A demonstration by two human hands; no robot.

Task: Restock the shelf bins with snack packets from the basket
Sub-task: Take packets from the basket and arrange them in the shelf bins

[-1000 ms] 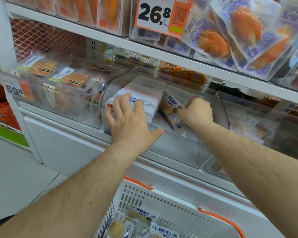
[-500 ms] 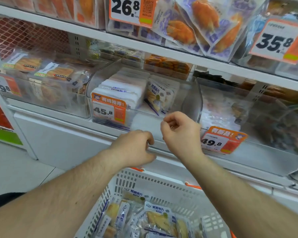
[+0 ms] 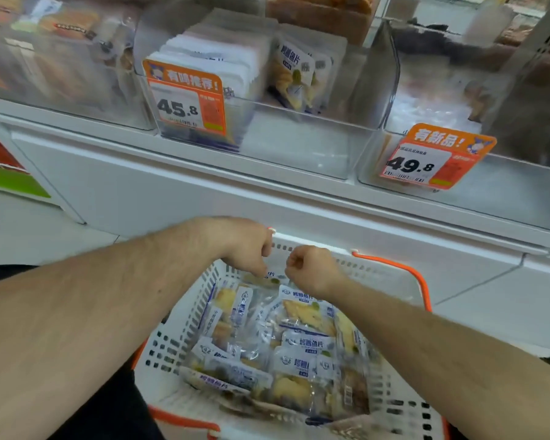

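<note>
A white basket (image 3: 391,271) with orange handles sits below the shelf and holds several clear snack packets (image 3: 305,315) with blue-and-white labels. Both my hands hang over its far end with curled fingers. The fingertips of my left hand (image 3: 248,249) reach the farthest packet (image 3: 262,279); a grip on it cannot be made out. My right hand (image 3: 308,269) hovers just right of that packet, holding nothing I can see. The clear shelf bin (image 3: 299,144) above holds the same packets (image 3: 296,77) standing at its back right, beside a stack of white packets (image 3: 210,55).
An orange price tag reading 45.8 (image 3: 185,100) hangs on the middle bin, and one reading 49.8 (image 3: 432,157) on the bin to its right. A blurred bin with other packets (image 3: 61,58) stands at the left. White cabinet front (image 3: 172,192) runs below the shelf.
Both hands have left the shelf bin and dropped into the far end of the basket. The view has tilted down, showing more of the basket.
</note>
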